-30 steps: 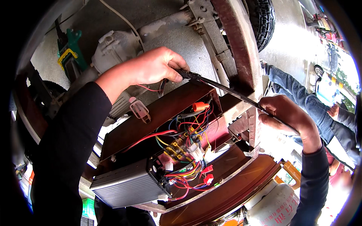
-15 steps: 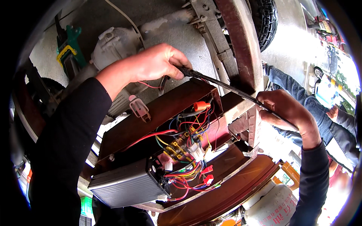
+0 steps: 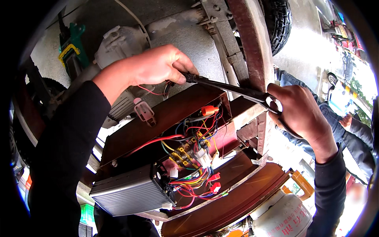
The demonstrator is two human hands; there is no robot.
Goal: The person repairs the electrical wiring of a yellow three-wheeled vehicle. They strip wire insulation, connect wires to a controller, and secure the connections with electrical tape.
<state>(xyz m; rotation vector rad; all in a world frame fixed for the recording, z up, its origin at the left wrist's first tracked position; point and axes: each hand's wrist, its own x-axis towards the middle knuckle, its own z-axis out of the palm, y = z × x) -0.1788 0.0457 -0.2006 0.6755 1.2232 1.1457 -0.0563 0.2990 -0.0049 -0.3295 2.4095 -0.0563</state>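
Note:
My left hand (image 3: 158, 65) is closed in a pinch on a black-wrapped wire bundle (image 3: 189, 77), with thin red and dark wires trailing below the fingers. My right hand (image 3: 298, 112) is closed round what looks like a pair of long black scissors (image 3: 241, 91); one handle loop shows beside the thumb. The long dark blades point left to the bundle, their tips partly hidden there. Beneath my hands lies an open brown metal box (image 3: 158, 114) full of coloured wires (image 3: 203, 130) and a yellow terminal block (image 3: 182, 156). A ribbed grey controller (image 3: 130, 191) leans at its near side.
A red-brown frame beam (image 3: 252, 47) runs past the box, with a tyre (image 3: 280, 25) beyond. At the far left is a green and yellow tool (image 3: 74, 49). A white cylinder (image 3: 282, 219) stands lower right. Another person's jeans-clad leg (image 3: 335, 122) is at the right.
The scissors have turned from edge-on, so a handle loop now shows. My right hand has rolled over slightly. My left hand has shifted a little left and down with the bundle.

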